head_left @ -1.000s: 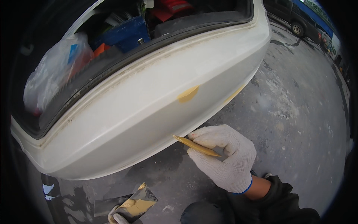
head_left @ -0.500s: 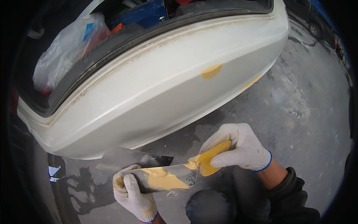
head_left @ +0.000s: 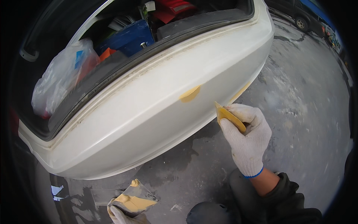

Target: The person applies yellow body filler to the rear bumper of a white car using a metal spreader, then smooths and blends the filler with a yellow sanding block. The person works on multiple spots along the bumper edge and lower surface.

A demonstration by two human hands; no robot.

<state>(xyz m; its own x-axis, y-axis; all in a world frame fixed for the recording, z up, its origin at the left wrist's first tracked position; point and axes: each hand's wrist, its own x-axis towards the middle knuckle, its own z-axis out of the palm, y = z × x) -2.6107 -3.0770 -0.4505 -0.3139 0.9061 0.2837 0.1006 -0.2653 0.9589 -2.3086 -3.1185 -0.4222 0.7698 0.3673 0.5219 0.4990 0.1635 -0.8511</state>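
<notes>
My right hand (head_left: 249, 139), in a white knit glove with a blue cuff, grips a yellow putty spreader (head_left: 232, 118) between thumb and fingers. The spreader's edge carries yellow putty and is held up near the lower side of a white car bumper (head_left: 149, 112), seemingly apart from it. On the bumper are a rounded putty patch (head_left: 190, 94) and another streak of putty (head_left: 240, 92) along its lower edge. At the bottom, my gloved left hand (head_left: 125, 217), partly cut off, holds a thin mixing plate (head_left: 144, 189) bearing yellow putty (head_left: 136, 203). A second flat sheet (head_left: 102, 196) shows beside it.
Above the bumper, the open trunk holds a clear plastic bag (head_left: 61, 78), a blue box (head_left: 128, 37) and red items (head_left: 171, 9). Grey stained floor (head_left: 298, 112) lies around. My dark-clothed knee (head_left: 209, 213) is below. A dark vehicle (head_left: 292, 15) stands far right.
My right hand has lifted the spreader off the mixing plate and moved up toward the bumper. The left hand and plate have dropped toward the lower edge. The view has shifted.
</notes>
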